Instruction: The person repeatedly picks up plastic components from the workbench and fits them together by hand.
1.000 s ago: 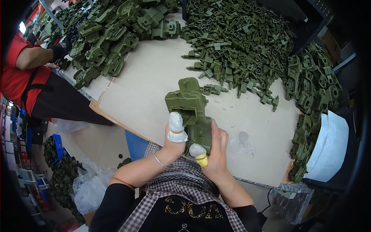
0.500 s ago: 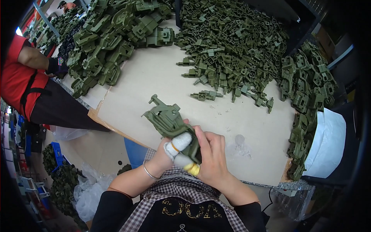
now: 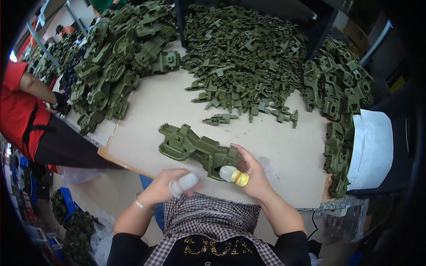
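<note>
My right hand [image 3: 254, 178] grips one end of a long olive-green moulded plastic part [image 3: 202, 150], its thumb wrapped in white with a yellow band. The part is held above the table, its blocky far end pointing left. My left hand [image 3: 174, 184] is off the part, just below and left of it, near the table's front edge. Its white-wrapped thumb stretches out and nothing shows in the hand; the other fingers are partly hidden and blurred.
Small green plastic pieces form a heap [image 3: 248, 57] at the back of the table [image 3: 146, 104]. Larger green parts [image 3: 111, 75] are piled at left, more parts [image 3: 337, 97] at right beside a white sheet [image 3: 372, 153]. A person in red [image 3: 22, 111] stands at the left.
The left hand has let go of the green part and drawn down and left. The part has been turned to lie more crosswise, held by the right hand alone. The view has shifted slightly.
</note>
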{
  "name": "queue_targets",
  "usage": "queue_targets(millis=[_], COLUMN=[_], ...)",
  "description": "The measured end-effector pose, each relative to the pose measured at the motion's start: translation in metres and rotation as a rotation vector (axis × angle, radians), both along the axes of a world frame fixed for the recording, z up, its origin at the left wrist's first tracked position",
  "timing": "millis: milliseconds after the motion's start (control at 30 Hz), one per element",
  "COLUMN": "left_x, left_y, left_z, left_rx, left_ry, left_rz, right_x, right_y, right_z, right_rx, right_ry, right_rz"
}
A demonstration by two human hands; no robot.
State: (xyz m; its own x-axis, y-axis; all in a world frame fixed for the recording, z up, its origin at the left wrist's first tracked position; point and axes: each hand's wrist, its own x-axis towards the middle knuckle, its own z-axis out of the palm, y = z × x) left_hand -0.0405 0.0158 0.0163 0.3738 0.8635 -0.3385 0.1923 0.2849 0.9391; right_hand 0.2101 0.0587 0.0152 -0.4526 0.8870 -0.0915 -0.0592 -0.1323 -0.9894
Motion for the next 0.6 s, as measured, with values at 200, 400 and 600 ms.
queue_targets(millis=[200, 400, 600], left_x=[0.052, 0.041, 0.054], left_y=[0.051, 0.098, 0.106], left_z=[0.062, 0.057, 0.05], left_rx=[1.039, 0.552, 0.442], left_ry=[0.459, 0.718, 0.485], left_rz=[-0.063, -0.519, -0.765], right_x=[0.009, 0.023, 0.033], right_y=[0.003, 0.01, 0.014], right_z=[0.0, 0.01, 0.007], right_rx=[0.178, 0.223, 0.236], right_ry=[-0.302, -0.368, -0.423], right_rz=[0.064, 0.153, 0.222])
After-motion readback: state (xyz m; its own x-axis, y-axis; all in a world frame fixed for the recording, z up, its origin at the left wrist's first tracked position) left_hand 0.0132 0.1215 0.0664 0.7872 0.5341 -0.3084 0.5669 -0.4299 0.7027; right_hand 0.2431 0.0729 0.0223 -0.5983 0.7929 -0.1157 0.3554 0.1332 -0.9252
